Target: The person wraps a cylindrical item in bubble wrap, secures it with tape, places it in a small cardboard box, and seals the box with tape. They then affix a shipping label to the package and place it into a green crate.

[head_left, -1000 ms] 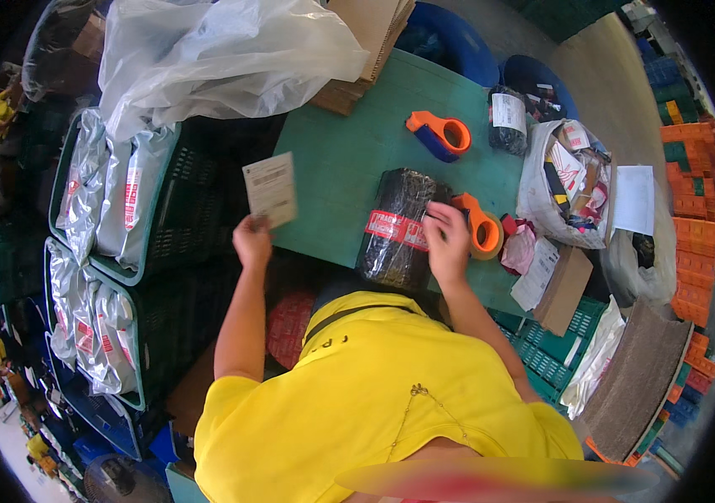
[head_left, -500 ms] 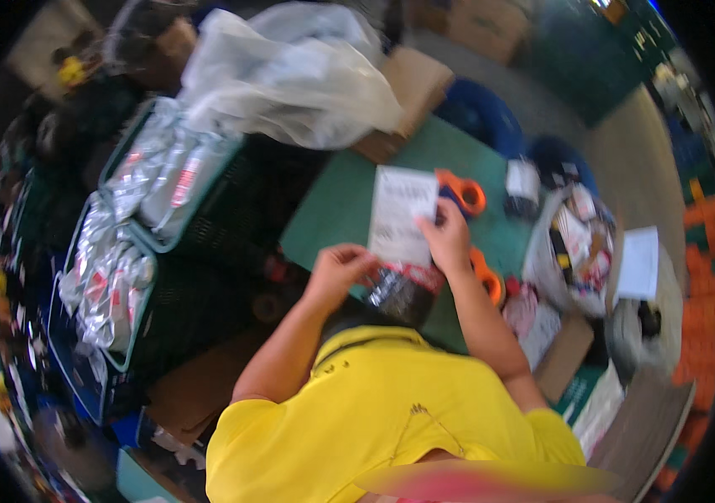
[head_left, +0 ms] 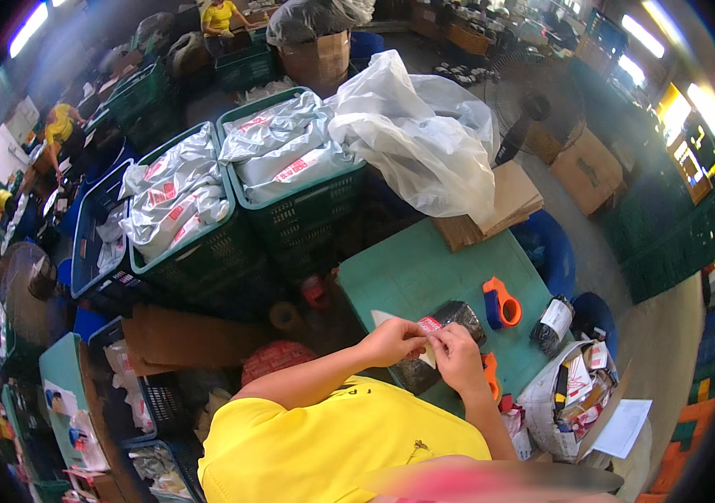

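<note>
The workroom floor (head_left: 599, 261) spreads out ahead and to the right of the hands, past the green table (head_left: 399, 268). Crates (head_left: 311, 199) stand well ahead-left of the left hand (head_left: 395, 341); cardboard (head_left: 504, 197) sits along the table's far edge. Between cardboard and hands lies open tabletop; the left edge runs near the left hand. The black parcel (head_left: 460, 318) is under both hands. Tape dispensers (head_left: 504, 308) lie right of it, one just beside the right hand (head_left: 458, 354). Beside the left hand shows a pale label (head_left: 381, 318). Both hands' fingertips meet; what they pinch, I cannot tell.
</note>
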{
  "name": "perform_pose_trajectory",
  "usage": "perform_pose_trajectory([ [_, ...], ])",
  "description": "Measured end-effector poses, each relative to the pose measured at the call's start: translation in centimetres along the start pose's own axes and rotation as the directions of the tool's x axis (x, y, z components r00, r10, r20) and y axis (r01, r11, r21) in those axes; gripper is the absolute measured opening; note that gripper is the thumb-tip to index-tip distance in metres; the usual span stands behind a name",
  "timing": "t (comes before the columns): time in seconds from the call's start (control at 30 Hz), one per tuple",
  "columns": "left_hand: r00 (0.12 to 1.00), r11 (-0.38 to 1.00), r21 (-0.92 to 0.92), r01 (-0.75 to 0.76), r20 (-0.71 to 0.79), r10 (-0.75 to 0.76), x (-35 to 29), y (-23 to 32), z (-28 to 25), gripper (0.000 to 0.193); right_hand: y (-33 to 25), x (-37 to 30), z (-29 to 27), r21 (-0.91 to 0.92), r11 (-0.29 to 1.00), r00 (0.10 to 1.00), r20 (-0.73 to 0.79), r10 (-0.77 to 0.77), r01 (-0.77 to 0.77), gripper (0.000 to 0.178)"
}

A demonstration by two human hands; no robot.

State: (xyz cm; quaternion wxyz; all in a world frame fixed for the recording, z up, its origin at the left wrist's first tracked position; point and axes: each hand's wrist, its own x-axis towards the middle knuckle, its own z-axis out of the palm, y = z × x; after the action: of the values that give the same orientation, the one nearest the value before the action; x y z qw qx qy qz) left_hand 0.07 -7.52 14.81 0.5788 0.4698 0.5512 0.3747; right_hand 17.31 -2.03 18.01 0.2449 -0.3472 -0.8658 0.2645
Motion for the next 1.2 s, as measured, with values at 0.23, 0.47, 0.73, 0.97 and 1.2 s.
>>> perform_pose_trajectory([
  [0.23, 0.982, 0.989, 0.082, -0.119, -0.135, 0.129, -1.6, 0.4, 0.1, 0.023, -0.4, 0.3, 1.3, 0.025, 0.995, 0.989, -0.107, 0.101, -0.099, 0.016],
  [0.47, 0.959, 0.730, -0.683, 0.032, -0.184, -0.214, -0.7, -5.4, -0.5, 0.034, -0.6, -0.7, 1.8, 0.631, 0.713, 0.951, 0.189, 0.243, -0.308, 0.018],
  [0.73, 0.875, 0.110, -0.873, 0.476, 0.482, 0.037, 0.7, -12.3, -1.5, 0.055, 1.3, -3.3, 2.0, 0.488, 0.858, 0.972, 0.229, 0.048, -0.158, 0.014],
  [0.97, 0.842, 0.403, -0.741, 0.537, 0.501, -0.200, 1.4, -6.8, 0.4, 0.048, 3.2, -6.0, -0.1, 0.517, 0.812, 0.962, 0.169, 0.216, -0.273, 0.022],
  [1.2, 0.846, 0.729, -0.454, 0.512, 0.414, -0.336, 6.5, -6.2, 2.3, 0.040, 7.7, -6.9, 1.4, 0.560, 0.701, 0.853, 0.019, 0.521, -0.441, 0.037],
])
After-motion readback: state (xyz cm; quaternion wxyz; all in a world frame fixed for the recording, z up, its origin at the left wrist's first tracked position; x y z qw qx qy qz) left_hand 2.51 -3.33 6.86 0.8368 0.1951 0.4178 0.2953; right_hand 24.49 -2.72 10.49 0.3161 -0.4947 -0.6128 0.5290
